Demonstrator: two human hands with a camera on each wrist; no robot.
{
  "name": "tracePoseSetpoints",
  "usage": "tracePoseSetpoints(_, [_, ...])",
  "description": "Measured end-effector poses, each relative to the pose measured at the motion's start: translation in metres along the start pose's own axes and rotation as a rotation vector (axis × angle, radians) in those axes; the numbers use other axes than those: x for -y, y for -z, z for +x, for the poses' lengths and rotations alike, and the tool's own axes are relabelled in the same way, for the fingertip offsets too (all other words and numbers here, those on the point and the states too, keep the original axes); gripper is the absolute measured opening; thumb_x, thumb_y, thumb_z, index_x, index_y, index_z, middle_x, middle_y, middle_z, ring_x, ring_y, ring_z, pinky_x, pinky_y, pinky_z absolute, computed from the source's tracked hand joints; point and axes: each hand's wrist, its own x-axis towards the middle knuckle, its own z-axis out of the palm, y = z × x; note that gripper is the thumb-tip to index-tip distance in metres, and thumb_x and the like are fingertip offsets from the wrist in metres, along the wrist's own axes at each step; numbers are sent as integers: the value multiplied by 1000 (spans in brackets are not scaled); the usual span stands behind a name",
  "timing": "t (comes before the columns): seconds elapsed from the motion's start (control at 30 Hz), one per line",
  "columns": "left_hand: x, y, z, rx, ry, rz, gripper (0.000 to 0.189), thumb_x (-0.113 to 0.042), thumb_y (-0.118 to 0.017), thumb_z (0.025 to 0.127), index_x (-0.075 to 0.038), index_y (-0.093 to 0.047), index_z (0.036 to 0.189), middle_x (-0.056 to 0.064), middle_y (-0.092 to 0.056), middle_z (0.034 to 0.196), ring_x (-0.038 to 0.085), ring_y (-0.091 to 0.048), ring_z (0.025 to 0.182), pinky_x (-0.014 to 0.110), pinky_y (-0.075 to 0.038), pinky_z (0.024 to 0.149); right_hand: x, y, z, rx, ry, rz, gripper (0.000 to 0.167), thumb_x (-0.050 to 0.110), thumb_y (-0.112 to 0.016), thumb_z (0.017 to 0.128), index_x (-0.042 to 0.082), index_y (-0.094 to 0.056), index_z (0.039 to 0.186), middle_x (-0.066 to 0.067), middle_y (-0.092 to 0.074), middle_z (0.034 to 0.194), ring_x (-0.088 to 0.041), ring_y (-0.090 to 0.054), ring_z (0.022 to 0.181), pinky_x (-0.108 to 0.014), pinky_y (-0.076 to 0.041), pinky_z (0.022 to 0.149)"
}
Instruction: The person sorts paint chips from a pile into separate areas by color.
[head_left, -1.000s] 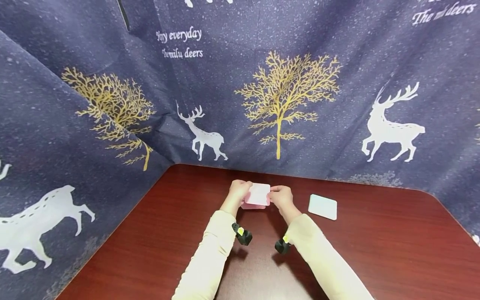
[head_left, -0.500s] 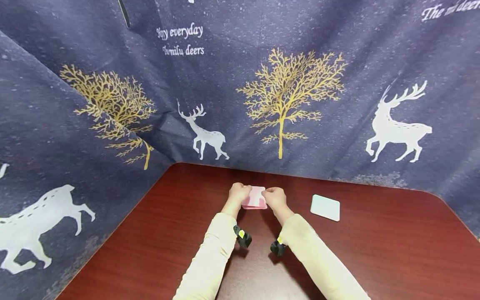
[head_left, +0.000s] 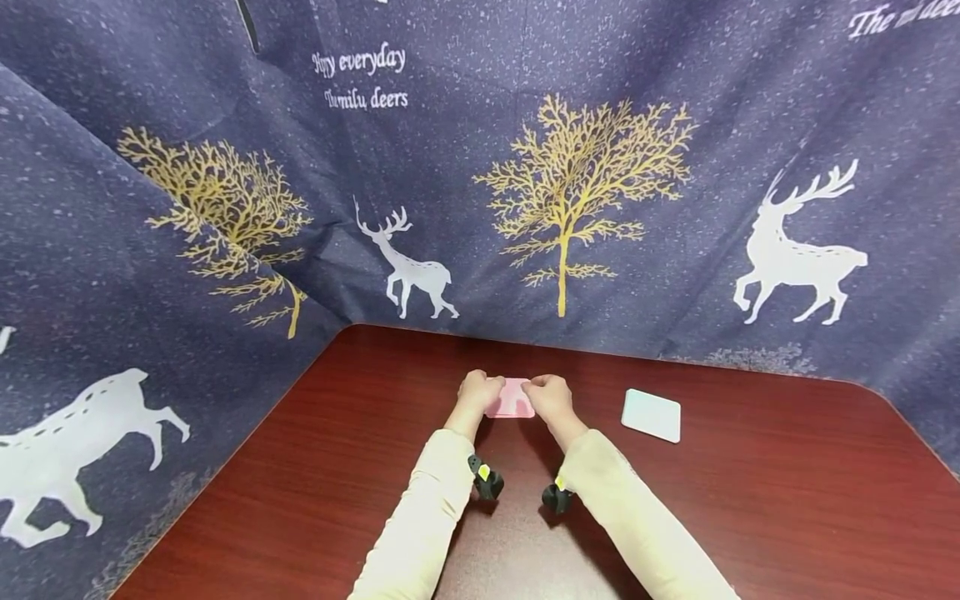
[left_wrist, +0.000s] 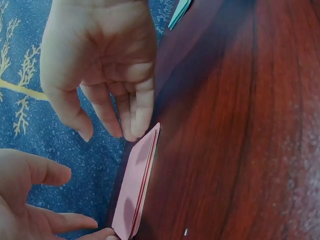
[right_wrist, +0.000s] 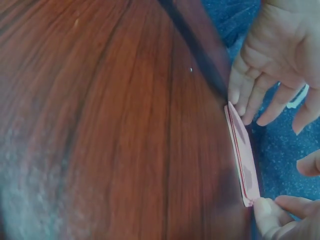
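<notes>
A small stack of pink rounded cards [head_left: 512,402] lies on the table between my two hands in the head view. My left hand [head_left: 478,393] is at its left end, fingers loosely extended, fingertips right at the stack's edge. On the opposite end, the fingertips of my right hand [head_left: 551,396] touch the edge, with the thumb held away from the cards. In the left wrist view, the pink stack [left_wrist: 134,185] shows several layers, nearly lined up. Seen from the right wrist, the same stack [right_wrist: 242,155] sits flat, with shadows of the hands on its top.
A second stack of pale blue-green cards [head_left: 652,415] lies to the right on the reddish-brown table [head_left: 360,467]. Behind the table hangs a dark blue cloth [head_left: 480,275] printed with deer and trees. Black wrist cameras [head_left: 487,479] are strapped at both sleeves.
A pale pink card that both hands held above the pink stack has come down onto it. The hands have lowered, and the right one has moved slightly left.
</notes>
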Motion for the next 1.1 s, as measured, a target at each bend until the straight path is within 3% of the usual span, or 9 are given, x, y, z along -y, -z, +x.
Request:
tracePoseSetpoints(0.1, [-21, 17, -26, -1, -8, -5, 48, -24, -59, 86, 9, -57, 121, 26, -59, 123, 47, -50, 115, 53, -38, 101, 0, 5, -1, -6, 13, -5, 35, 20, -62, 86, -6, -65, 108, -22, -66, 110, -35, -60, 103, -44, -50, 90])
tracePoseSetpoints(0.23, [-32, 27, -41, -10, -53, -12, 50, -25, -59, 87, 9, -56, 122, 26, -58, 124, 45, -50, 117, 51, -38, 102, -1, 14, -1, 9, 72, -42, 36, 21, -62, 86, -5, -65, 111, -21, -67, 110, -35, -61, 104, -45, -48, 91])
tracePoseSetpoints(0.4, [-37, 32, -43, 30, -108, -84, 55, -30, -62, 86, 9, -55, 125, 24, -57, 128, 40, -50, 121, 47, -39, 104, -3, 33, 2, 22, 164, -92, 38, 21, -62, 87, -4, -62, 116, -21, -67, 111, -35, -61, 105, -46, -47, 92])
tracePoseSetpoints(0.53, [-46, 34, -42, 71, -201, -71, 56, -29, -63, 87, 9, -53, 127, 23, -57, 129, 37, -51, 122, 45, -40, 104, -4, 53, 3, 33, 235, -124, 43, 22, -62, 88, -4, -58, 122, -23, -65, 113, -35, -61, 107, -47, -47, 93])
tracePoseSetpoints(0.9, [-66, 41, -51, 191, -471, 94, 66, -39, -63, 87, 1, -46, 138, 19, -45, 142, 32, -39, 134, 43, -33, 110, -6, 96, -11, 10, 535, -292, 51, 22, -66, 85, -5, -54, 126, -26, -61, 115, -41, -55, 110, -52, -43, 96])
tracePoseSetpoints(0.97, [-65, 44, -55, 211, -488, 112, 70, -42, -64, 86, -3, -44, 140, 16, -41, 146, 30, -46, 129, 49, -33, 109, -8, 101, -16, 16, 581, -331, 55, 24, -68, 84, -4, -52, 129, -25, -60, 119, -40, -52, 114, -52, -42, 97])
tracePoseSetpoints(1.1, [-59, 49, -63, 234, -540, 208, 77, -52, -63, 84, -10, -40, 144, 10, -34, 152, 29, -42, 132, 62, -34, 100, -11, 111, -27, 26, 634, -407, 62, 29, -70, 83, 0, -49, 134, -23, -55, 128, -42, -47, 121, -55, -40, 99])
